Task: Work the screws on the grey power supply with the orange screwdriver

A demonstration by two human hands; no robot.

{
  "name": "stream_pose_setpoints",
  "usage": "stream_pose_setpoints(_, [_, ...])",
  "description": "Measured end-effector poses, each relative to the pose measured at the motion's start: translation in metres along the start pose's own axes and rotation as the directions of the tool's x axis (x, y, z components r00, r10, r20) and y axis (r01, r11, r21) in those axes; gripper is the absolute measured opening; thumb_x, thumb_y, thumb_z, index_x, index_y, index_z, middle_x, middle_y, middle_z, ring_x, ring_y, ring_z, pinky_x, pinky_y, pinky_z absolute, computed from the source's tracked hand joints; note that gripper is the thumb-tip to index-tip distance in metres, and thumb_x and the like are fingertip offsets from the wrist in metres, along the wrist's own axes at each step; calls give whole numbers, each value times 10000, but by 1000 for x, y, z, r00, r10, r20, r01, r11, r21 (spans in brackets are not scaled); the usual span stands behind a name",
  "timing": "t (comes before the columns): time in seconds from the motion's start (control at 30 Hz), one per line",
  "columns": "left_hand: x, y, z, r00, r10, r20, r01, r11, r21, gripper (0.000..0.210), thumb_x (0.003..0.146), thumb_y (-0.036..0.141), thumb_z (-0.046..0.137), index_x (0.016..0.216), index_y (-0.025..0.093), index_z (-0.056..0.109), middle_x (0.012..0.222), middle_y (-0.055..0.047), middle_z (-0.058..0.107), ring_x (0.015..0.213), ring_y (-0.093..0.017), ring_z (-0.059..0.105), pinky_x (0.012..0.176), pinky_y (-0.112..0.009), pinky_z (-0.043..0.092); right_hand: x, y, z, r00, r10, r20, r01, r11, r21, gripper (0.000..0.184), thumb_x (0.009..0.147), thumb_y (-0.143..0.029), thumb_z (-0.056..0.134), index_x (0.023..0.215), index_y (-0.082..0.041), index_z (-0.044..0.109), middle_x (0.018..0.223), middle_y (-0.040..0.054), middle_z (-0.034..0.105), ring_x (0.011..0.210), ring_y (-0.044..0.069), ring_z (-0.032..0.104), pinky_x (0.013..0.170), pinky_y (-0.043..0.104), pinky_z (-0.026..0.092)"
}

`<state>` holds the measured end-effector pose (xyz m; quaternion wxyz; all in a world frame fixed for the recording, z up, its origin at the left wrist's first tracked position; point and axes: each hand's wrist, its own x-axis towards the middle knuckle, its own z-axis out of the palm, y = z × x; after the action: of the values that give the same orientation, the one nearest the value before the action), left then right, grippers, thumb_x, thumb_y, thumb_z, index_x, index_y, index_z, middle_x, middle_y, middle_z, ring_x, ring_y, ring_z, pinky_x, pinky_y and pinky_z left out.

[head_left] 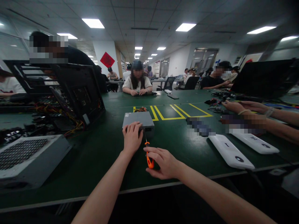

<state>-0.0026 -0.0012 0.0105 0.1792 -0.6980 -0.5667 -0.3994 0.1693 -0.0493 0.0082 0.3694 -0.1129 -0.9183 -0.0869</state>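
Note:
A grey computer power supply (137,119) lies on the green table in front of me, a bundle of coloured cables (141,109) at its far side. My left hand (132,137) grips its near left part, fingers bent over the top. In my right hand (163,161) is a screwdriver (150,159) with an orange and black handle, held between thumb and fingers. Its thin shaft points away from me, toward the near face of the power supply by the socket. Whether the tip touches a screw is too small to tell.
To the left stand an open black computer case (79,90) and a larger grey metal box with a mesh top (35,161). White power banks (230,151) lie right, near another person's hands (245,109). Yellow tape (171,118) marks the table (112,183). Another person sits opposite.

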Motion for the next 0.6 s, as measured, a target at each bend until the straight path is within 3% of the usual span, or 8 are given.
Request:
stream_pose_setpoints(0.1, [0,0,1,1000,1,0,-1,1000,-2,269,824,238,452,1081,241,534,1163,-70,567,1087,-219,475,984,-427,222,2,0,-3,998,-55,42,56,998,-29,394,843,-321,466,1171,-108,416,1120,181,572,1010,210,572,746,307,501])
stream_pose_setpoints(0.27, [0,-1,1,1000,2,5,-2,1000,-4,268,835,256,440,1087,244,528,1167,-64,565,1088,-218,473,986,-419,219,1,1,-1,997,-60,-45,58,997,-49,341,825,-387,519,1058,-143,468,1049,152,624,802,184,633,637,290,513])
stream_pose_setpoints(0.37, [0,-1,0,1000,0,6,0,1000,-3,263,839,259,433,1084,242,528,1169,-62,563,1092,-217,471,987,-415,218,-1,2,1,998,-2,-68,2,1000,-4,369,800,-432,537,1010,-139,457,1040,167,616,894,212,623,675,305,525])
stream_pose_setpoints(0.47, [0,-1,0,1000,2,1,-2,1000,-7,260,838,257,434,1080,241,528,1168,-59,563,1090,-210,474,989,-409,218,-1,1,-1,1000,-11,-12,11,999,32,384,819,-377,501,1088,-109,442,1093,184,579,1005,223,579,751,315,516])
stream_pose_setpoints(0.6, [0,-1,0,1000,1,4,-1,1000,-5,261,838,251,432,1080,238,528,1166,-62,564,1086,-212,475,986,-412,222,1,0,-5,997,-63,52,65,997,-40,370,839,-334,486,1145,-129,449,1120,171,569,954,216,599,720,309,517])
